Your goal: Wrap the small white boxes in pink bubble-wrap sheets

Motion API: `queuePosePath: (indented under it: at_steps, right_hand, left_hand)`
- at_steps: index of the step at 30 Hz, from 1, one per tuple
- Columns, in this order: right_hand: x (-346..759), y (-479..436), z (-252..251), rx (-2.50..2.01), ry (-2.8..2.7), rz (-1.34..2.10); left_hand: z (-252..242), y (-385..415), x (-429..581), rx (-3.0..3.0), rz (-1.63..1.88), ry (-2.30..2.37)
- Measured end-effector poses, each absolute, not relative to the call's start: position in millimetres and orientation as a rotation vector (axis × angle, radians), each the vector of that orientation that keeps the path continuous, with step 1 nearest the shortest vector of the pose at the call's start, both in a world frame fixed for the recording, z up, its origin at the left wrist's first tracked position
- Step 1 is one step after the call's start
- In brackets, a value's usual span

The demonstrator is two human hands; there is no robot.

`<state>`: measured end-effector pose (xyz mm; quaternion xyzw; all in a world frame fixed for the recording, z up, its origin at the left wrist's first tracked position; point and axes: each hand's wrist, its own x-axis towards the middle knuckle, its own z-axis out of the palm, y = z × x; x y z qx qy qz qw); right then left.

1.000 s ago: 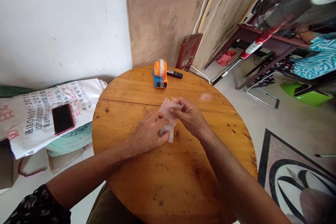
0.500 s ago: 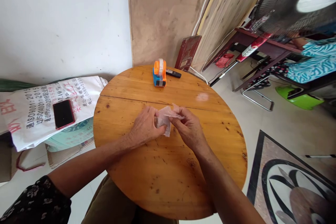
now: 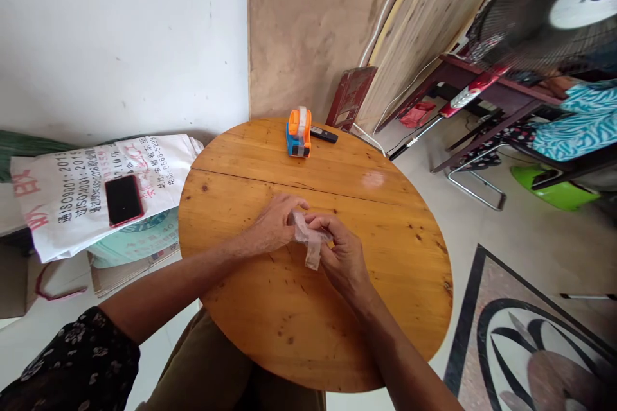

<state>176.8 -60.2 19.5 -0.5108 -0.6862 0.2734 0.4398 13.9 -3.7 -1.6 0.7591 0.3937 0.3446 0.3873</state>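
Observation:
A small piece of crumpled, translucent whitish plastic wrap (image 3: 313, 250) is between my two hands above the round wooden table. It is folded, and one strip of it hangs down toward me. My right hand (image 3: 344, 253) pinches its right side between thumb and fingers. On the left, my left hand (image 3: 277, 221) has its fingers curled around the wrap's upper left edge, with the fingertips partly hidden. Whether something lies inside the folds I cannot tell.
Toward the far edge of the wooden table (image 3: 289, 334) stand an orange and blue tape dispenser (image 3: 299, 133) and a black remote-like object (image 3: 324, 135). A phone (image 3: 124, 200) lies on a white sack (image 3: 87, 173) at left. A fan (image 3: 530, 19) and a seated person (image 3: 588, 119) are at right.
The wrap has turned and been folded over, so a strip now hangs down near my right hand. My left hand has shifted its hold to the wrap's edge. The camera view has moved slightly.

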Motion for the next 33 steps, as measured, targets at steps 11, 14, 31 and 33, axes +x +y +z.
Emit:
queuePosePath:
  at_steps: [11,14,31,33]
  right_hand:
    - [176,-68,5,-1.243,-1.737,0.622]
    - [180,-69,4,-1.229,-1.784,0.605]
    - [187,-65,-22,-1.015,-2.094,0.106]
    - [187,-63,-23,-0.995,-2.087,0.078]
  left_hand:
    - [10,-4,10,1.936,0.730,0.915]
    - [10,-2,8,1.935,0.723,0.870]
    - [-16,-1,-11,2.321,0.627,0.727]
    - [-25,1,-4,2.308,0.748,0.714]
